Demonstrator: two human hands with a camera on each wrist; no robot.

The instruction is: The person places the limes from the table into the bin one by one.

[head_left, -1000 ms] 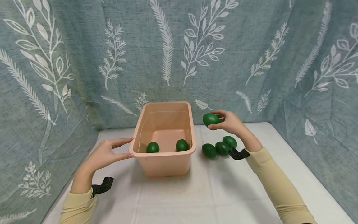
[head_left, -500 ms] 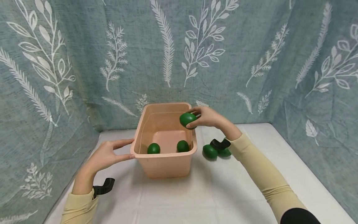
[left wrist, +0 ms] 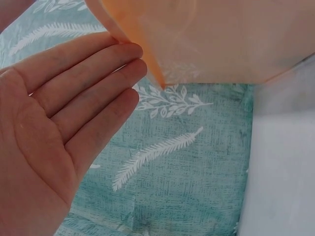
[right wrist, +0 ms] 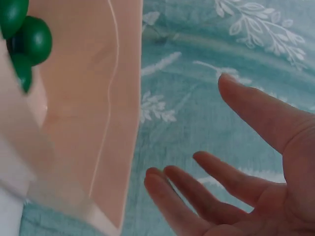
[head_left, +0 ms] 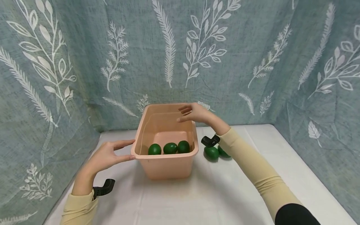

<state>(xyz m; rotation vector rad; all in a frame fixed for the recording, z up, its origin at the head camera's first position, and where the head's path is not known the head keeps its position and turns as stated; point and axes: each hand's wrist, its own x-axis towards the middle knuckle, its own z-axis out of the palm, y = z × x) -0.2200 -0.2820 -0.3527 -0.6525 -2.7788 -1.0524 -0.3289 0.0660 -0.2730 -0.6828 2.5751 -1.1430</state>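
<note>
A peach-coloured plastic bin [head_left: 167, 167] stands in the middle of the table in the head view. Three glossy dark green lime-shaped fruits lie in a row along its near side, the middle one [head_left: 170, 148] between the two others. My left hand [head_left: 105, 157] touches the bin's left rim with thumb and fingertips; in the left wrist view its fingers [left wrist: 93, 91] are straight against the outer wall. Over the bin's right rim, my right hand [head_left: 198, 113] hovers with fingers spread and nothing between them, as the right wrist view also shows.
More green fruits [head_left: 211, 153] lie on the white tablecloth [head_left: 174, 200] right of the bin, partly hidden by the right wrist's black camera mount [head_left: 210, 141]. A blue-green curtain [head_left: 225, 78] with white leaf patterns closes off the back and sides.
My right hand has moved left from beside the bin to over it and let go of a green fruit, which now lies between the other two inside. The left hand stays at the rim.
</note>
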